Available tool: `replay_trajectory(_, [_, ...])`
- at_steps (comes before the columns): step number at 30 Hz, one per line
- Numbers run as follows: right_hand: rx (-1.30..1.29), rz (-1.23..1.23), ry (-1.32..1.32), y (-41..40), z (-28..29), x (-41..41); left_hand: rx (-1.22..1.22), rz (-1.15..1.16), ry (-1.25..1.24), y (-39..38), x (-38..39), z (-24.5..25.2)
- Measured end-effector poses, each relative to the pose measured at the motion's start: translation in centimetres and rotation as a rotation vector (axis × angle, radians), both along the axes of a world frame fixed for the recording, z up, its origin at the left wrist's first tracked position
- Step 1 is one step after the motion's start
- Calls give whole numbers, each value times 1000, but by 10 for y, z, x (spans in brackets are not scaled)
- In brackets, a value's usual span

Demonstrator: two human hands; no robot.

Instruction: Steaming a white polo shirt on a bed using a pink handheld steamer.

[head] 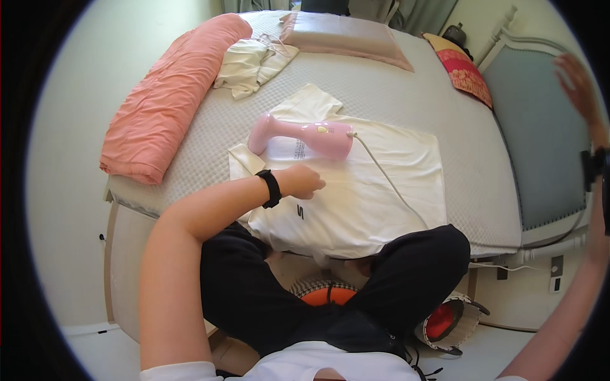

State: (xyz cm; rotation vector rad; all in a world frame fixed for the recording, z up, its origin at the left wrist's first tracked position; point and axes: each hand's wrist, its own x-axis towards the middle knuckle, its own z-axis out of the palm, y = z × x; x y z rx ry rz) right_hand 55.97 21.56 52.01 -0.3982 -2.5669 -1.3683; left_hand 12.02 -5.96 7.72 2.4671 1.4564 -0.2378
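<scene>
A white short-sleeved T-shirt with small dark prints lies spread on the bed before me. On it rests a pink handheld garment steamer, lying on its side with its head to the left; a pale cord runs from its base towards my knee. My left hand, with a black band at the wrist, is over the shirt just below the steamer. Its fingers are curled, with nothing visible in them. Far out to the right, my right hand is raised in front of the headboard, blurred, fingers apart and nothing in it.
A rolled pink quilt lies along the bed's left side, near folded pale clothes and hangers. Farther back are a pillow and a patterned cushion. A blue padded headboard bounds the right; a basket stands below.
</scene>
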Motion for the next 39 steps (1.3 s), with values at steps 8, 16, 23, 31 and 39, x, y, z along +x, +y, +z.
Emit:
replay_trajectory(8, [-810, 433, -211, -110, -243, -256, -143, 204, 9, -47, -38, -26])
replay_trajectory(16, [-1076, 264, -158, -132, -363, -353, -81, 118, -52, -65, -39, -40])
replay_trajectory(23, [-958, 251, -90, -134, -435, -386, -424, 573, 67, -58, -58, 13])
replay_trajectory(31, [-966, 209, -25, -140, -448, -413, 446, 802, 172, -101, -139, -54])
replay_trajectory(39, [-786, 255, -44, -125, -423, -382, 48, 937, 90, -97, -141, -66])
